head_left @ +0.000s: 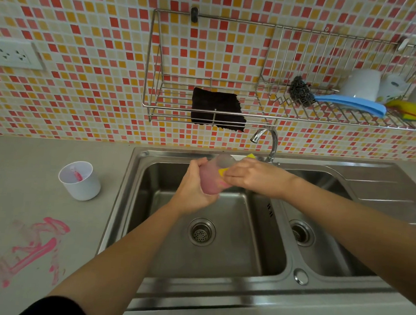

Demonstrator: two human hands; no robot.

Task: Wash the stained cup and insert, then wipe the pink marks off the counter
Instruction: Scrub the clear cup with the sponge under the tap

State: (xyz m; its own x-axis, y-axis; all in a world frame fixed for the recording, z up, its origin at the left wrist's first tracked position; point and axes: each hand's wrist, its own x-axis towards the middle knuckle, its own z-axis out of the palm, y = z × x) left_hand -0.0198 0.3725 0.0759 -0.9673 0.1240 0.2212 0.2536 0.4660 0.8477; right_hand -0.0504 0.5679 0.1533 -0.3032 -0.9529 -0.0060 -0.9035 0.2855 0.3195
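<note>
**Scrubbing over the sink's left basin**

The grey bench [43, 166] runs to the left of the double steel sink [218, 294] and along its front edge. On the tiled wall above the sink hangs a wire rack [326, 120], and a black cloth [215, 108] is draped over its front rail, above the left basin. On the bench left of the sink's near corner lie the pink marks [33, 249], smeared in streaks. The white cup [81, 182] stands upright on the bench just left of the sink's far corner, with a pink stain inside it.

Over the left basin, near the tap [268, 141] at the sink's back edge, my left grip [195, 188] is wrapped around the pink tumbler [210, 179], which tilts with its mouth away from me. My right grip [254, 177] is closed on a yellow sponge [223, 173], pressing it against the tumbler's side.
</note>
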